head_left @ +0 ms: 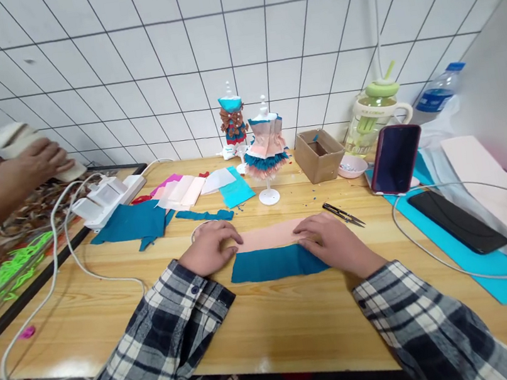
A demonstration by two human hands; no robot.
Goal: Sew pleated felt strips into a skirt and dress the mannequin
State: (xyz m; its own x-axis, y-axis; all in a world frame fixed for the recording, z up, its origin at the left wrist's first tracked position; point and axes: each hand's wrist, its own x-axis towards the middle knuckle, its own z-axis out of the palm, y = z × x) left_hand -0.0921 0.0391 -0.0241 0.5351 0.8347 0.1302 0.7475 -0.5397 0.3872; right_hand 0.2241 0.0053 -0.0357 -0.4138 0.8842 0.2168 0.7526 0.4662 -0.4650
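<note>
A pink crepe-paper strip [265, 236] lies flat on the table in front of me. Along its near side, a teal crepe-paper strip [276, 264] overlaps or borders it; I cannot tell which. My left hand [210, 247] has curled fingers, thumb and fingertips gripping the pink strip's left end. At the other end, my right hand [332, 238] holds the pink strip between bent fingers and thumb, with the thumb against the teal strip's upper edge. Thread snips [343, 214] lie just beyond my right hand. Behind the strips stands a small dress form [268, 143] in a pink and teal ruffled paper dress.
A second dress form [232, 120], a cardboard box [326, 163] and a pink bowl [352, 166] stand farther back. Phones [458, 221] and cables are at right. Teal paper [132, 222] and a power strip [115, 201] lie left, where another person's hand [33, 164] grips a white object.
</note>
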